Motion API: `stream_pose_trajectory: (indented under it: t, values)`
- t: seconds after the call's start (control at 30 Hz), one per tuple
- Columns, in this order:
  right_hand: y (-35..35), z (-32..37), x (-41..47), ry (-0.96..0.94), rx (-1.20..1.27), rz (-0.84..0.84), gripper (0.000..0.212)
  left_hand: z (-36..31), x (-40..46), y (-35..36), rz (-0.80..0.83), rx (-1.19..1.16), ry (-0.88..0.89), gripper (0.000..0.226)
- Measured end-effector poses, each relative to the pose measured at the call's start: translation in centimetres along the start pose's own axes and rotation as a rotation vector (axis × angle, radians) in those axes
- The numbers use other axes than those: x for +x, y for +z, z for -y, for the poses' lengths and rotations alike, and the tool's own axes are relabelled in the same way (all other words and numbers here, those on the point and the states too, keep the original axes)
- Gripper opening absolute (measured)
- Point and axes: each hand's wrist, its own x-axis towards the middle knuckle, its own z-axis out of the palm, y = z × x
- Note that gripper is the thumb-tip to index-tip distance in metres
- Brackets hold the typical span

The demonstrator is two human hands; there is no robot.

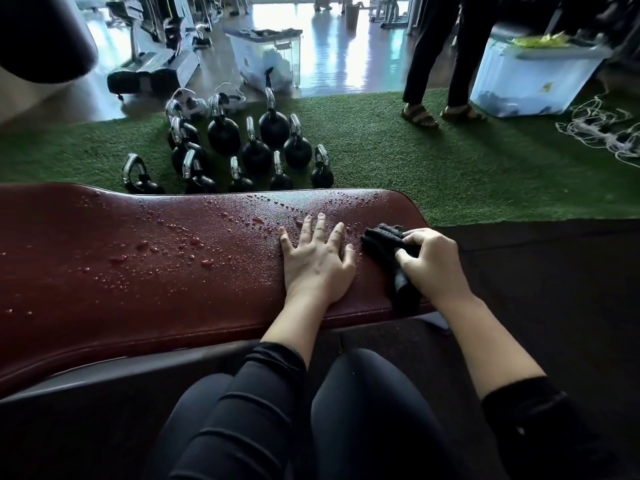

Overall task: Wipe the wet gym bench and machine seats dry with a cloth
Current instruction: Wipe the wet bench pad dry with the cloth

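Observation:
A dark red padded gym bench [138,271] runs across the view, its top covered with water droplets from the middle to the right end. My left hand [317,261] lies flat on the pad with fingers spread, holding nothing. Just to its right, my right hand [431,263] grips a black cloth [388,242] and presses it on the bench near the right end. Part of the cloth hangs over the bench's near edge.
Several black kettlebells [256,150] stand on green turf [450,168] just beyond the bench. A person's legs in sandals [436,112] stand at the back right beside a clear storage bin [530,77]. Another bin [266,57] and coiled white rope [602,129] lie further off.

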Motion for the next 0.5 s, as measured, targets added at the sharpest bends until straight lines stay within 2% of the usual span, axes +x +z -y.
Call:
stream_pose_trajectory:
  t: [0.2,0.27,0.33,0.4,0.5]
  values:
    - [-2.0,0.1,0.6,-0.109,-0.080,-0.257,0.009,0.0,-0.1,0.1,-0.007,0.001,0.004,0.058]
    - [-2.0,0.9,0.2,-0.156,-0.145,-0.253,0.014,0.0,0.0,0.1,-0.010,0.003,0.005,0.058]
    - [-0.9,1.5,-0.5,-0.173,-0.225,-0.124,0.024,0.0,0.0,0.1,-0.011,0.002,0.004,0.058]
    - [0.5,1.4,-1.0,-0.120,-0.357,0.089,0.041,0.1,0.0,0.2,-0.012,-0.001,0.001,0.057]
    - [1.4,0.4,-0.8,0.014,-0.281,0.339,0.061,0.1,-0.1,0.2,-0.009,-0.004,0.001,0.057]
